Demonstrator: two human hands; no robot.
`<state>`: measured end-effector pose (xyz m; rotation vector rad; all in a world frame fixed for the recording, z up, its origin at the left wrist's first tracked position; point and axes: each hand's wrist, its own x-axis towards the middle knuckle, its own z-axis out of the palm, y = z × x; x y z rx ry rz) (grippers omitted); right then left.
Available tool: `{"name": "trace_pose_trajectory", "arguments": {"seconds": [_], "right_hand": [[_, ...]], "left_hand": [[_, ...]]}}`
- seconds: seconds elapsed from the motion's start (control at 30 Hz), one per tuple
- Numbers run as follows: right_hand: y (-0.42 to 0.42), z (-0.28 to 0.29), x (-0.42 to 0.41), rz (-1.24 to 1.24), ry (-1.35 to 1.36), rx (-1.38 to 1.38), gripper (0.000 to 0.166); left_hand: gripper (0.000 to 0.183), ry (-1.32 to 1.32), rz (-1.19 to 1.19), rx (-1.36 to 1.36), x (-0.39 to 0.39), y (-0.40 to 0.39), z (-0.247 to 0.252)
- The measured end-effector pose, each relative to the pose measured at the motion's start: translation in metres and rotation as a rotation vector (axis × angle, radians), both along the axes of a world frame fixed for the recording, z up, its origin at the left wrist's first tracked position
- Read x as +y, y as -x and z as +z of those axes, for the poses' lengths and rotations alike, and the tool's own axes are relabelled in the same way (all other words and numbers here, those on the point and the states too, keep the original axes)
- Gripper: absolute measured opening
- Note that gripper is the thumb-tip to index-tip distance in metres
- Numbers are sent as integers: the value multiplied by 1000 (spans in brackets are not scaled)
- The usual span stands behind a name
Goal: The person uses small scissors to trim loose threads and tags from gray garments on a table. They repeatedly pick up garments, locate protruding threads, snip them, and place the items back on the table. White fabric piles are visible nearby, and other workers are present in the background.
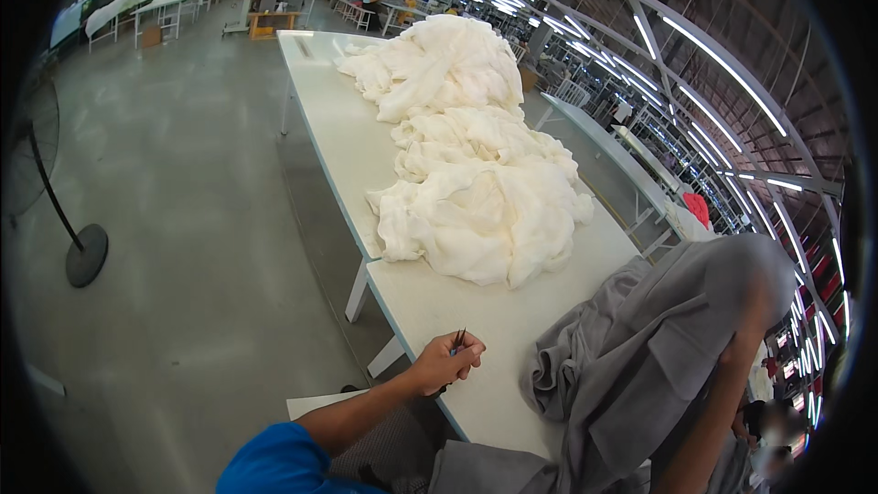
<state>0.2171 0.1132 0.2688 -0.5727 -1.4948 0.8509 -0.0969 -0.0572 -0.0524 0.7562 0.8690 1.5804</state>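
Note:
My left hand [449,362] is closed around a small pair of thread snips [458,340], their dark pointed blades sticking up, above the near edge of the white table [480,319]. On the right, my right hand [758,295] is raised at a big piece of grey fabric [638,350]; it is blurred and partly hidden by the cloth, which hangs in folds down onto the table and across the front of me. Farther along the table lies a long heap of crumpled cream-white fabric [480,219].
A round black stand base [87,255] with a pole is on the floor at left. Another long table [603,140] stands to the right, with red cloth [696,208] near its close end. People [374,0] sit at tables far back.

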Motion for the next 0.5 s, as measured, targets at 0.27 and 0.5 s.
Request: {"name": "trace_pose_trajectory", "arguments": {"seconds": [0.27, 0.5], "right_hand": [[-39, -108, 2, 190, 338, 207, 50], [-129, -252, -65, 129, 801, -21, 45]], "left_hand": [[17, -27, -9, 26, 3, -1, -7], [16, 26, -44, 45, 2, -2, 1]]}}
